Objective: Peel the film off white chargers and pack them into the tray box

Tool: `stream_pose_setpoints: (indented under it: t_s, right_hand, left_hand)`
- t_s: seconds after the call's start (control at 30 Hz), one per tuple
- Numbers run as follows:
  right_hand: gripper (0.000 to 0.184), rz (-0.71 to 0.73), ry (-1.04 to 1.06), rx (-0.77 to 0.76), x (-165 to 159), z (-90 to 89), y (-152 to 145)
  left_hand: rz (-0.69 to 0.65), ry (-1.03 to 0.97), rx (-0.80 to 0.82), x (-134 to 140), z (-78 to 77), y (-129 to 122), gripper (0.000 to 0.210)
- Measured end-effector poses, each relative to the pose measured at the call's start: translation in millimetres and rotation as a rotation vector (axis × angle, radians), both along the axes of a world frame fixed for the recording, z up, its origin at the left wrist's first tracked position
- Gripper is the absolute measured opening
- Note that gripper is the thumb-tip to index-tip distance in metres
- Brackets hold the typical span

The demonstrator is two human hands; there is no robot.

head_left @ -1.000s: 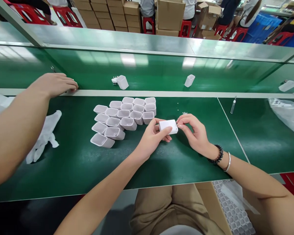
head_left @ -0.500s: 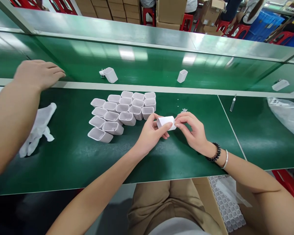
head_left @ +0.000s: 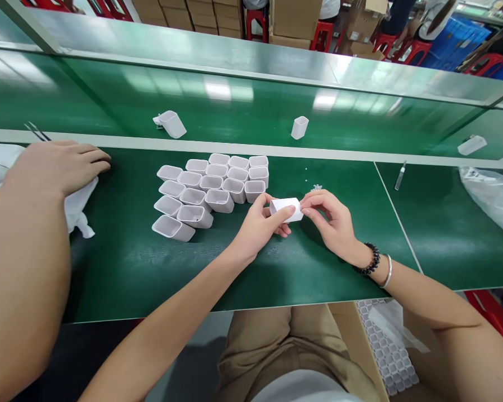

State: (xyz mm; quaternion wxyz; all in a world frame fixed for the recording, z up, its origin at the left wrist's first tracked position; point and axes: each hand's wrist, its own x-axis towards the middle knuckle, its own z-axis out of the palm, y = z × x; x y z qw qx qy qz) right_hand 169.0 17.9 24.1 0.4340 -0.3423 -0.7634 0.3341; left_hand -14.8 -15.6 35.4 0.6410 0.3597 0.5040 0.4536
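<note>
My left hand (head_left: 263,223) is wrapped round a white plastic cup (head_left: 285,209), lying on its side with its mouth to the left. At the cup's closed right end, my right hand (head_left: 329,220) pinches with thumb and fingertips. Whatever is between those fingertips is too small to make out. Just beyond the right hand sits a little pile of small clear pieces (head_left: 317,188). To the left, several matching white cups (head_left: 195,216) stand in slanting rows, mouths up, on the green work surface (head_left: 121,268).
A co-worker's arm (head_left: 46,184) reaches in at the left over white gloves (head_left: 77,209). Beyond the pale strip, loose cups (head_left: 299,128) lie on the green belt (head_left: 243,120). At right are a small tube-like tool (head_left: 399,176) and a plastic bag (head_left: 492,195). A carton of cups (head_left: 388,346) sits below.
On the belt behind the strip, the loose cups have shifted left. The co-worker's hand has come down and nearer, over the gloves. My hands and the held cup stay almost in place.
</note>
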Motion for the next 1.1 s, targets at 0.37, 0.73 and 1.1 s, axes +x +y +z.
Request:
stream_pose_setpoints:
  t_s: [0.37,0.73,1.1]
  right_hand:
    - [0.012,0.03,0.057,-0.108,-1.2,-0.5,-0.3]
    - [0.026,0.09,0.386,-0.778,-6.1,0.4,4.8]
    - [0.029,0.122,0.364,-0.804,-4.0,-0.1,5.0]
  left_hand:
    - [0.0,-0.007,-0.021,1.4,-2.7,0.6,0.04]
    - [-0.01,0.039,-0.033,0.6,-5.3,1.9,0.039]
    - [-0.011,0.063,-0.041,0.7,-4.7,1.8,0.038]
